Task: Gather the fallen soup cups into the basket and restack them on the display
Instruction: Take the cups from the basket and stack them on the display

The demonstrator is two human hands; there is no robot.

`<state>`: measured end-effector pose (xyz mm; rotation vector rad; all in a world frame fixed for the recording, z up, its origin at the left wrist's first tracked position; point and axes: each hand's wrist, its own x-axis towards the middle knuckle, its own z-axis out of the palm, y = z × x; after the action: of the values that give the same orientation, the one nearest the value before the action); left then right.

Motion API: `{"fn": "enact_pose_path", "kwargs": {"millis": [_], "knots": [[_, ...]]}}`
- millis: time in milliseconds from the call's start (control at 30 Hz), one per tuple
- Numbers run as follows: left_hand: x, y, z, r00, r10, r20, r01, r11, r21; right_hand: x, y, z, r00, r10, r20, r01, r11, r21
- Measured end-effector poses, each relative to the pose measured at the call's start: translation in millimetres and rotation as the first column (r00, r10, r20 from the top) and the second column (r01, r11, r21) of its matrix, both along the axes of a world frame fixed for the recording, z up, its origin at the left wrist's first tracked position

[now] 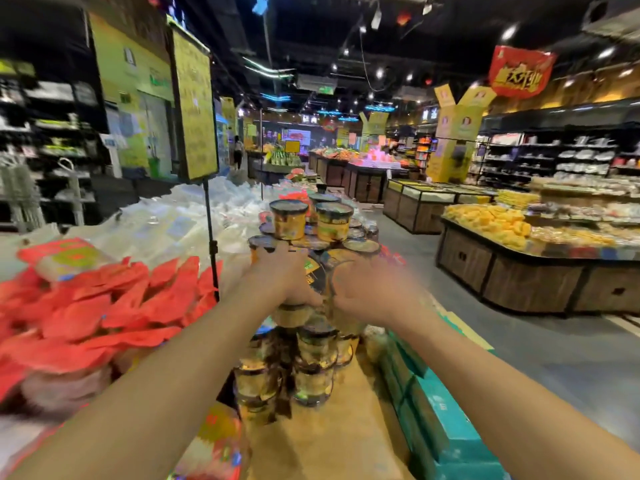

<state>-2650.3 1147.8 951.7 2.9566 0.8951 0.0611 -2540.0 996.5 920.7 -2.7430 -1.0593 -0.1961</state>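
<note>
left hand (pixel 289 278): fingers curled over a tilted soup cup (pixel 317 277) | right hand (pixel 367 292): blurred against the cup's other side, grasp cannot be told | cup sits atop stacked cups (pixel 317 344), lids on, on display (pixel 332 438) | red packets (pixel 104 306) left

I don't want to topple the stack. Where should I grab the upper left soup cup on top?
Probably grip the upper left soup cup by its yellow side wall below the dark lid, coming from the left. It stands upright, and its neighbour cup crowds the right side.
</note>
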Motion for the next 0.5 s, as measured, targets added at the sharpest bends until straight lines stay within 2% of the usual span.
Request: {"fn": "enact_pose_path", "kwargs": {"millis": [167,333,500], "knots": [[-14.0,56.5,-4.5,0.999,0.028,-0.026,-0.027,0.999,0.036,-0.4,51.7,-0.3,1.000,0.019,0.015,-0.018,0.999,-0.035],[-16.6,79.6,-14.9,0.998,0.065,-0.018,-0.067,0.995,-0.074,6.3,79.6,-9.8,1.000,0.015,-0.011,-0.015,0.996,-0.092],[-9.3,91.5,-27.9,0.998,0.045,-0.050,-0.050,0.994,-0.094,11.2,91.0,-22.3,0.999,0.001,-0.047,-0.007,0.990,-0.138]]}}
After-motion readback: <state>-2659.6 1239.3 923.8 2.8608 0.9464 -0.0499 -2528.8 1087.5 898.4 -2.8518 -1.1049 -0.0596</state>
